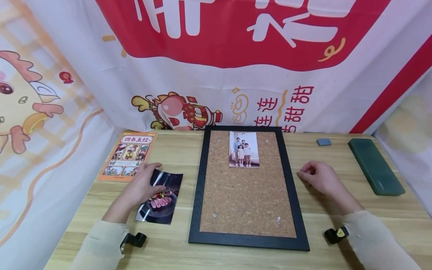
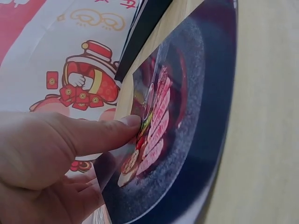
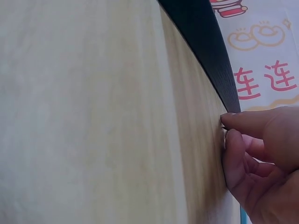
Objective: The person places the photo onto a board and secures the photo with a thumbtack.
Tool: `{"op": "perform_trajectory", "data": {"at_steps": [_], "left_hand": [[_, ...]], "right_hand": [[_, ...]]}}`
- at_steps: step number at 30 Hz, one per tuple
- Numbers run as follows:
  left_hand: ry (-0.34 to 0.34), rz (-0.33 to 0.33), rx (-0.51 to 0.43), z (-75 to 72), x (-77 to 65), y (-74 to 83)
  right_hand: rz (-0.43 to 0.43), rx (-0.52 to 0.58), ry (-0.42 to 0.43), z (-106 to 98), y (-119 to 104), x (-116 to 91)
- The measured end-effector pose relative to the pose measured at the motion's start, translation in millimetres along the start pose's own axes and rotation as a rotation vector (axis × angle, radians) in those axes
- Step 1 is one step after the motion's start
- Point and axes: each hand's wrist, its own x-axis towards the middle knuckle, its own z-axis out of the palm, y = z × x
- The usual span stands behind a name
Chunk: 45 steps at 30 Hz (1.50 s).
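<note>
Pale fabric sleeves (image 1: 99,245) and small black wrist devices (image 1: 137,240) sit nearest, on the wearer's side of two bare hands at a smooth, wood-grained table (image 1: 168,253). The left hand (image 1: 141,184) pinches a thin, glossy, rectangular food photo (image 1: 162,202) showing sliced pink meat on a dark plate; the thumb presses its shiny face, the fingers lie behind its edge. Streaked with reflected light and slightly bowed, the print extends from that grip to the hand's right and back toward the wearer. The right hand (image 1: 318,178) has its thumb and forefinger tips drawn together; whether anything small sits between them cannot be made out.

Between the hands lies a rectangular sheet of speckled brown cork (image 1: 248,195) in a flat black frame (image 1: 197,210), just beside the right fingertips and apart from the food photo. Clear-looking pins (image 1: 214,215) dot its corners. Partly hidden by the left hand is an orange-bordered paper booklet (image 1: 128,159) with illustrated panels; well to the right hand's right lies a long, dull green case (image 1: 376,167) with rounded corners. Beyond both hands, a family photo (image 1: 244,150) is pinned atop the cork, and a small blue block (image 1: 324,141) rests past the right hand. Farthest stands a creased white-and-red printed cloth (image 1: 199,80).
</note>
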Motion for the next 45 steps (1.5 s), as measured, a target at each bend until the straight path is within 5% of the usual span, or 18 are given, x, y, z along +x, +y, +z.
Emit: {"op": "perform_trajectory", "data": {"at_steps": [22,36,45], "left_hand": [[0.068,0.077,-0.028,-6.3,-11.5,-18.4],[0.024,0.049,-0.163,-18.6,-23.9,-22.5],[0.059,0.034,-0.256,-26.6,-27.5,-17.2]], "right_hand": [[0.023,0.108,-0.058,-1.7,-2.2,-7.4],[-0.007,0.196,-0.079,-4.3,-5.9,-9.6],[-0.016,0.238,-0.081,-4.9,-9.6,-10.3]]}}
